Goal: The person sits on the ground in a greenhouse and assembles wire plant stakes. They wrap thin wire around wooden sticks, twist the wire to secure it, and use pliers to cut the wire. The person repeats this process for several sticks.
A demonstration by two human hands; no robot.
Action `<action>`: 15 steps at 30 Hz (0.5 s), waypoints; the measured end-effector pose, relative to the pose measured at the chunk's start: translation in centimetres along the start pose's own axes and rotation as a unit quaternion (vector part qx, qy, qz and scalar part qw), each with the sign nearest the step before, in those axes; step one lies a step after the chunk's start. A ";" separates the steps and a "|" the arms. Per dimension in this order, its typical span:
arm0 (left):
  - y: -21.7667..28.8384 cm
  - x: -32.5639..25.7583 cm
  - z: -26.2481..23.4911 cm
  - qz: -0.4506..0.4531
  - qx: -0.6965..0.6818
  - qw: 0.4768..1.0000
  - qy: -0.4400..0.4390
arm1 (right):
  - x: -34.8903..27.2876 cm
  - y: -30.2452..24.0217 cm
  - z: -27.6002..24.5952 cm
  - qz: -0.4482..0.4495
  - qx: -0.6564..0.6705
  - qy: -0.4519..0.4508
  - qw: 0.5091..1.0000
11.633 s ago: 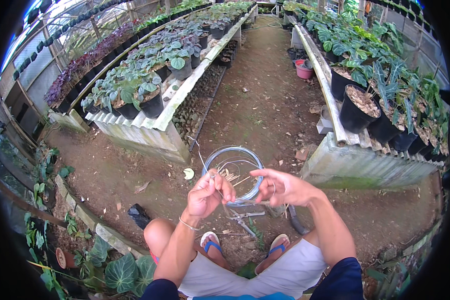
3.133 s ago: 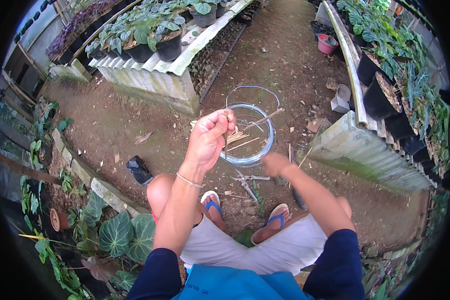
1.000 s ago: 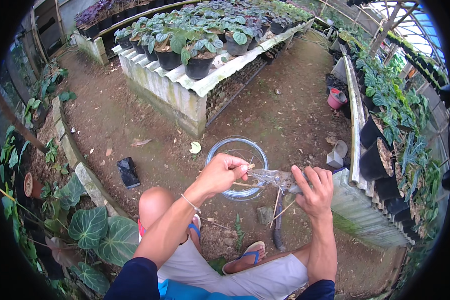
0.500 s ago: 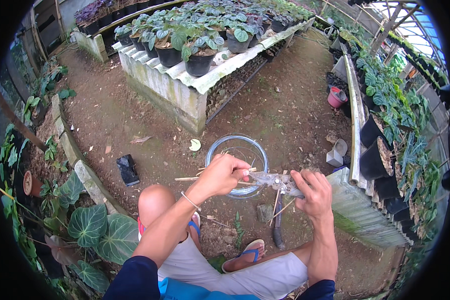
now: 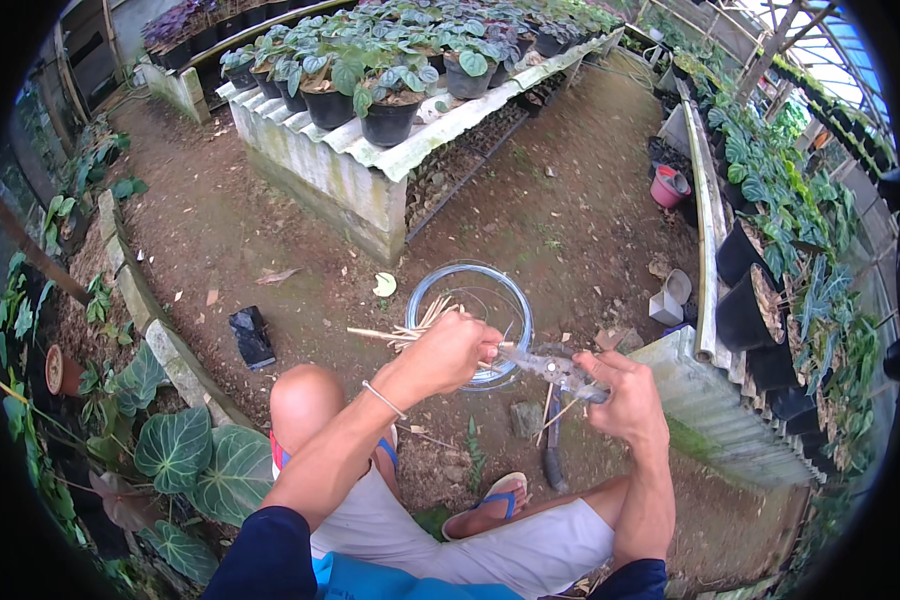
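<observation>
In front of me, my right hand (image 5: 628,402) is wrapped round the handles of a pair of worn grey pliers (image 5: 562,373), whose jaws point left. Fingers of my left hand (image 5: 452,352) pinch together at the jaw tips; what lies between them is too small to make out. Behind the left hand is a bunch of thin pale sticks (image 5: 432,322); whether any are in that hand I cannot tell. Under both hands a coil of silvery wire (image 5: 522,300) lies on the soil. A dark-handled tool (image 5: 554,468) rests below the pliers, its far end partly covered.
A corrugated-topped bench (image 5: 300,170) carries potted plants (image 5: 390,115) ahead. A low block wall (image 5: 735,410) with more pots stands at right. A stone edging (image 5: 175,360) runs along the left. Black plastic (image 5: 252,337) and a small stone (image 5: 526,420) lie on the ground.
The pliers have tilted, with their handle end lower and the jaws still at my left fingers. My right hand has dropped slightly. More of the pale sticks now shows behind my left hand.
</observation>
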State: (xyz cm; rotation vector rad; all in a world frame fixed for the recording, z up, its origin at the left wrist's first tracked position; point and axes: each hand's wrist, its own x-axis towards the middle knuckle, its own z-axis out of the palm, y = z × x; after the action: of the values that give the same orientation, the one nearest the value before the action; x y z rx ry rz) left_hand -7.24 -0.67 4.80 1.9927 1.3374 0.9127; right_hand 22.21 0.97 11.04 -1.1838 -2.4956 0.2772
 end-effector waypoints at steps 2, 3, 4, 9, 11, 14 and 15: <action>0.4 0.0 -0.4 0.012 -0.042 0.999 0.013 | 0.0 0.1 -0.3 0.014 0.014 -0.003 1.000; 0.6 0.0 -0.5 0.018 -0.034 0.999 0.010 | -0.1 0.1 -0.4 0.020 0.021 -0.004 1.000; 0.8 0.0 -0.6 0.025 -0.027 0.999 0.008 | -0.1 0.1 -0.6 0.023 0.019 -0.006 1.000; 0.9 -0.1 -0.3 0.055 -0.038 0.997 0.025 | -0.3 -0.2 -0.9 0.036 0.006 -0.019 0.999; 0.5 0.0 0.1 0.081 -0.018 0.996 0.040 | -0.3 -0.1 -0.9 0.031 0.013 -0.025 0.999; 0.1 -0.2 0.9 0.083 0.066 0.994 0.002 | -0.5 0.2 -0.6 0.047 0.020 -0.063 0.997; 0.0 -0.2 1.1 0.097 0.081 0.992 0.008 | -0.6 0.3 -0.5 0.050 0.017 -0.079 0.995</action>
State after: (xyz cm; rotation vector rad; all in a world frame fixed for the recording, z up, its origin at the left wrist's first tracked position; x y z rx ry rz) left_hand -6.44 -0.93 4.04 2.2756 1.2778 0.9356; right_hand 22.94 0.72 11.27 -1.3221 -2.5562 0.4554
